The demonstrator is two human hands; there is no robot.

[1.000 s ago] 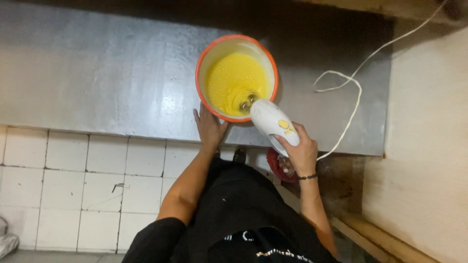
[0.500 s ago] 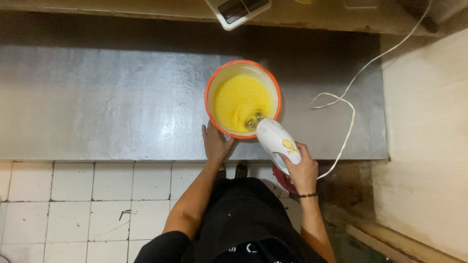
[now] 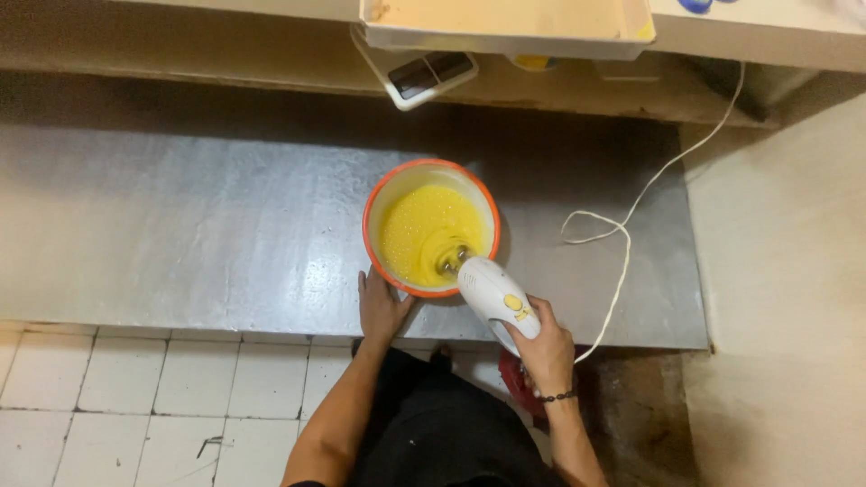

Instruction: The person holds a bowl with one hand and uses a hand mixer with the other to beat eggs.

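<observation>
- Gripping the white hand mixer [image 3: 498, 302], right hand [image 3: 548, 352] has fingers clamped round its handle, tilted fwd so the beaters dip into the batter.
- Left hand [image 3: 382, 307] lies flat, fingers together, pressed vs near wall of the orange bowl [image 3: 374, 257], prob. to stop it sliding.
- Yellow batter [image 3: 424, 230] sits just beyond both hands, inside the bowl on the steel bench [image 3: 180, 234].
- White cord [image 3: 622, 261] loops right of the right fingers, slack, running up & away.
- Far off: shelf w/ a shallow tray [image 3: 505, 36] and a small scale [image 3: 424, 77].
</observation>
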